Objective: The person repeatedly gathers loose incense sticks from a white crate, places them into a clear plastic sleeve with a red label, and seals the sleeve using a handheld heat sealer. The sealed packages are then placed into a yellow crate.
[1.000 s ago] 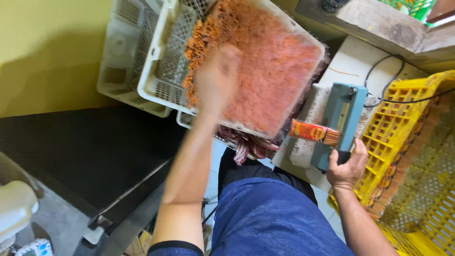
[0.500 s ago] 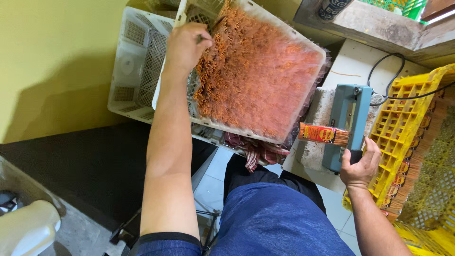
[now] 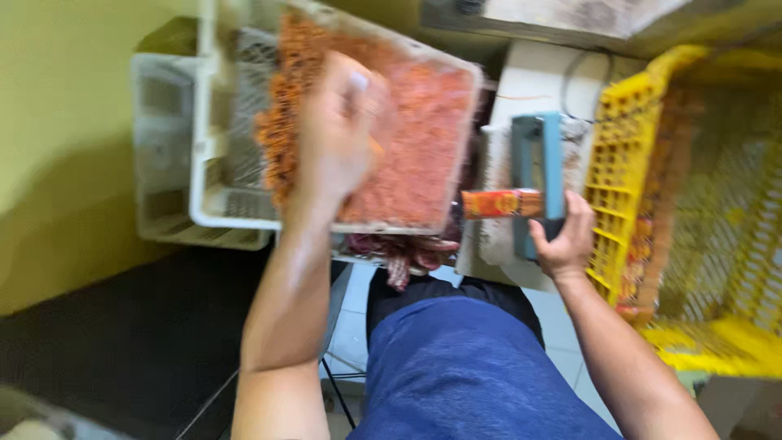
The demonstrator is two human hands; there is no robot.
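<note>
Reaching over the white crate (image 3: 213,213), the left hand (image 3: 338,134) hangs above the heap of orange-red shreds (image 3: 407,138) inside it, fingers curled loosely downward; motion blur hides whether any shreds are pinched between them, so I cannot tell if it grips anything. The shreds fill the right part of the crate, and the mesh floor at its left end shows bare. A second pale crate (image 3: 159,155) sits under and just left of the white crate. To the right of the white crate stands the teal sealing machine (image 3: 538,175), and the right hand (image 3: 562,240) is clenched on its near end. An orange packet (image 3: 501,202) lies across the machine, sticking out toward the white crate, just beside the right hand's fingers. Further right of the machine sits a yellow crate (image 3: 619,163). Below the white crate's near edge hangs a dark red cloth (image 3: 403,253), above the person's blue-clad lap.
</note>
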